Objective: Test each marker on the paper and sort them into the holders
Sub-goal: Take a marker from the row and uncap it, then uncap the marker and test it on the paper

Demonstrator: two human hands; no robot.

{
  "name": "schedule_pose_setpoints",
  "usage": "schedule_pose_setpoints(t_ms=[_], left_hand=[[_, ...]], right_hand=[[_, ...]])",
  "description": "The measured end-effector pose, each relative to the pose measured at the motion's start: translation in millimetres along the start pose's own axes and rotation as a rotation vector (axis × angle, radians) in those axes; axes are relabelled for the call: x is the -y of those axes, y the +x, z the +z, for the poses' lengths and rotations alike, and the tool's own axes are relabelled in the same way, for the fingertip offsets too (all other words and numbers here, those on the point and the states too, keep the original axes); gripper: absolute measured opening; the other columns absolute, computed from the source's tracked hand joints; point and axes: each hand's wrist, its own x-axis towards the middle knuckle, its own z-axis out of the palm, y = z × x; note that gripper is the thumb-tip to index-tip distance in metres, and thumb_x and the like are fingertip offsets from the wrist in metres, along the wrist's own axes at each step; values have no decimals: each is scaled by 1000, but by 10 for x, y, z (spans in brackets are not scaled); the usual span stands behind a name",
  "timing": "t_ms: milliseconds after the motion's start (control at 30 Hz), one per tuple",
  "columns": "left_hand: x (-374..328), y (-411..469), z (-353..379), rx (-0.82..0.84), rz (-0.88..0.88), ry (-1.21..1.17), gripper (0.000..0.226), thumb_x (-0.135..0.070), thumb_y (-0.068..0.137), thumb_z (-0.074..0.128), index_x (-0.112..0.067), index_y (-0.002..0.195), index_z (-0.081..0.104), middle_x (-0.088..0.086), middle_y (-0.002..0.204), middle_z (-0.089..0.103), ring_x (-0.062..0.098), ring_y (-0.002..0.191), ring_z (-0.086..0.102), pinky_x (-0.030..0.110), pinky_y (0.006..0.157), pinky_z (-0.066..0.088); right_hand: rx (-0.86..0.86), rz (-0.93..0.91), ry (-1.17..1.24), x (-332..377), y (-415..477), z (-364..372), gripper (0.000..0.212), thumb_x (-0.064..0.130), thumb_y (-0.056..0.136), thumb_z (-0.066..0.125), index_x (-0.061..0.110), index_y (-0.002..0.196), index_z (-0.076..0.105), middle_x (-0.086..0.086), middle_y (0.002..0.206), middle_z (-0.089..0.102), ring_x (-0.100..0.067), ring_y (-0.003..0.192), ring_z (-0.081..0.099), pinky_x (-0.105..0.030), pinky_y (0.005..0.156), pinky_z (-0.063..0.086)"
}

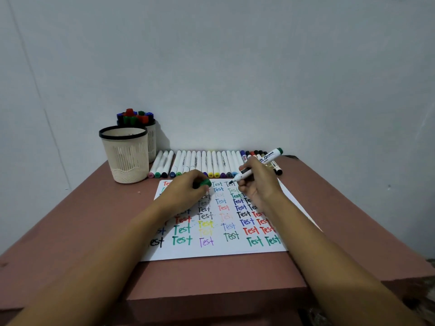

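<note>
– Hands first: what is each one doing?

– The right hand (257, 184) grips a whiteboard marker (270, 156) the way one grips a pen, fingers curled round the lower barrel. The marker has a white body with a green end plug, and that end is tilted up and away to the right. The left hand (186, 194) rests on the paper (211, 251) with its fingers curled round a green cap (205, 183).

– Where is the marker's tip?

– Down at the far edge of the paper, at a dark, part-written word in the top row. I cannot tell whether it touches the sheet or sits just above it.

– And the paper itself?

– It lies flat on a reddish-brown table (70, 220), covered with columns of the word "Test" in black, green, red, blue, purple and yellow. Both forearms cross over its near corners.

– What about the 2 holders?

– Both stand at the far left of the table, well apart from the hands. The front holder (127, 158) is a cream mesh cup with a black rim. The rear holder (151, 142) is just behind it and partly hidden. It is packed with capped markers (134, 117) standing upright, showing red, green and blue caps.

– Anything else on the table?

– A row of markers (207, 162) lies side by side along the far edge, between the holders and the right hand. Most have white barrels with coloured ends facing the paper, and a few darker ones lie at the right end, behind the raised marker. A pale wall (235, 67) stands behind the table.
</note>
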Motion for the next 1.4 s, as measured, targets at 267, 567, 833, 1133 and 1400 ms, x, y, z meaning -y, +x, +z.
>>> schedule_pose_setpoints(t_ms=[267, 567, 833, 1133, 1400], left_hand=[[-71, 25, -29, -32, 36, -255, 10, -16, 88, 61, -18, 98, 63, -5, 90, 67, 13, 87, 63, 23, 77, 49], [-81, -8, 4, -7, 116, -292, 13, -15, 88, 62, -17, 101, 62, 3, 95, 68, 14, 86, 64, 26, 79, 50], [-98, -17, 3, 18, 108, -237, 12, -17, 93, 55, -13, 95, 67, -4, 73, 63, 1, 60, 53, 18, 65, 44], [-183, -69, -15, 128, 119, -400, 25, -14, 95, 50, -18, 73, 62, -9, 60, 54, 9, 59, 42, 19, 57, 35], [-199, 6, -56, 34, -108, -862, 6, -6, 87, 59, -2, 88, 64, 2, 65, 53, 8, 56, 46, 16, 54, 40]], right_hand=[[98, -82, 37, -137, 101, 35, 16, 7, 90, 61, 3, 75, 59, -9, 61, 63, -13, 50, 62, -22, 52, 55], [159, -87, -133, -194, 70, 33, 14, 19, 86, 68, 8, 79, 64, -1, 58, 58, -8, 49, 53, -19, 46, 46], [233, -40, -78, -185, 53, 21, 15, 14, 86, 66, 7, 74, 60, -2, 57, 49, -6, 44, 44, -16, 41, 38], [287, -1, -3, -185, 21, -11, 10, 9, 88, 62, 6, 80, 59, -2, 55, 45, -7, 44, 42, -16, 41, 39], [241, 53, 53, -166, 40, 46, 12, 17, 85, 68, 9, 78, 63, -3, 60, 50, -8, 46, 45, -18, 42, 40]])
